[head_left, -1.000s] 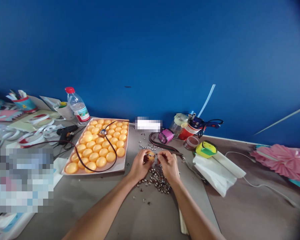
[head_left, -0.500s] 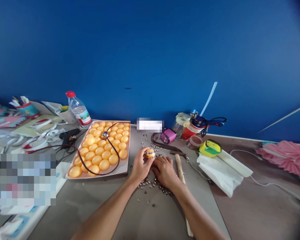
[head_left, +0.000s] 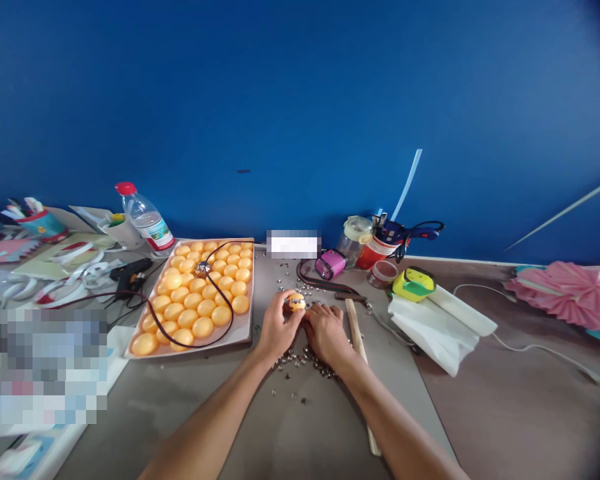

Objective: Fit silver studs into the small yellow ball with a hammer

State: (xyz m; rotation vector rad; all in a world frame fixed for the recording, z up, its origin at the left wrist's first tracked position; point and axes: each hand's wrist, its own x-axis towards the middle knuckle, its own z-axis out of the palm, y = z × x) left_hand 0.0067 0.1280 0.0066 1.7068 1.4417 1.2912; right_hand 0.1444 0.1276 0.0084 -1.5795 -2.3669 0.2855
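Note:
My left hand (head_left: 278,325) is closed around an orange ball (head_left: 296,302) with a row of silver studs across it. Right beside the ball, my right hand (head_left: 327,329) has its fingers bent and drawn together; whatever is between them is hidden. Loose shiny metal studs (head_left: 300,359) lie scattered on the table under and around both hands. To the left, a tray (head_left: 250,317) holds several rows of plain orange balls (head_left: 203,327). A ball covered in silver studs (head_left: 203,268) rests on top of them, with a dark cord across the tray.
A wooden stick (head_left: 360,347) lies right of my right arm. Behind stand a purple object (head_left: 331,264), a clear jar (head_left: 355,240) and a red cup (head_left: 375,252) of tools. White paper (head_left: 430,333) lies right; a water bottle (head_left: 147,220) and black glue gun (head_left: 131,270) are left.
The right hand's fingers have drawn in beside the studded ball. The left hand keeps hold of the ball, turned slightly. The whole view has shifted a little.

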